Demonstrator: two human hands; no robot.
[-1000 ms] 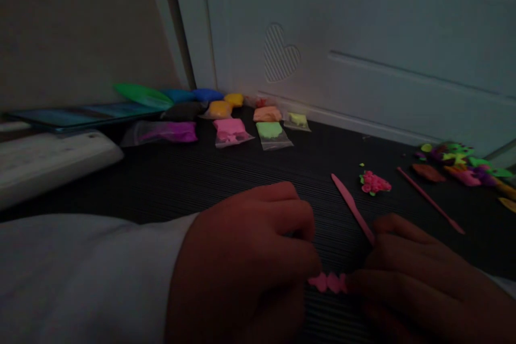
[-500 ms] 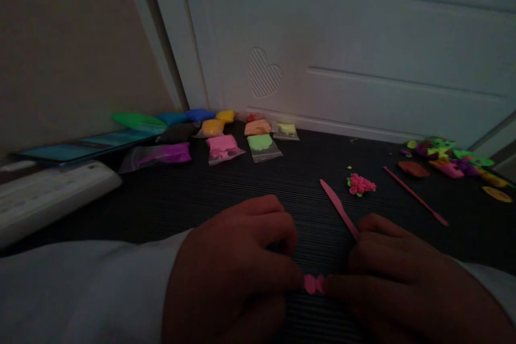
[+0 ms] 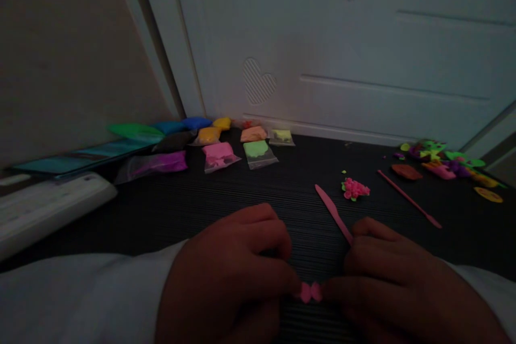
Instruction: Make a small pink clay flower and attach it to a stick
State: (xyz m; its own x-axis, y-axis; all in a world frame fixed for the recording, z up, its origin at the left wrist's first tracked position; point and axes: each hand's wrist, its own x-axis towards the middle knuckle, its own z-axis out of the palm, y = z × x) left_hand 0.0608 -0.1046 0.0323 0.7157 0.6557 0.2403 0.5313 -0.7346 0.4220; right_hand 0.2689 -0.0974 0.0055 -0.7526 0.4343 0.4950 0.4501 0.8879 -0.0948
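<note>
Pink clay strip (image 3: pixel 310 292) between left hand (image 3: pixel 229 274) and right hand (image 3: pixel 387 279).

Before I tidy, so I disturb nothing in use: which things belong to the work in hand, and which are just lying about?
In use:
- small scalloped pink strip, between left hand and right hand
- probably the pink knife-shaped tool by the right hand

Seemingly lying about:
- thin pink stick
- pink flower cluster with green leaves
- white power strip
- clear bags of coloured clay

So both hands are down low at the near edge of the surface, left hand (image 3: pixel 226 279) and right hand (image 3: pixel 399 285), backs up, fingers curled, fingertips pointing at each other with a small gap. Pale sleeves cover both wrists, pretty dim though.
</note>
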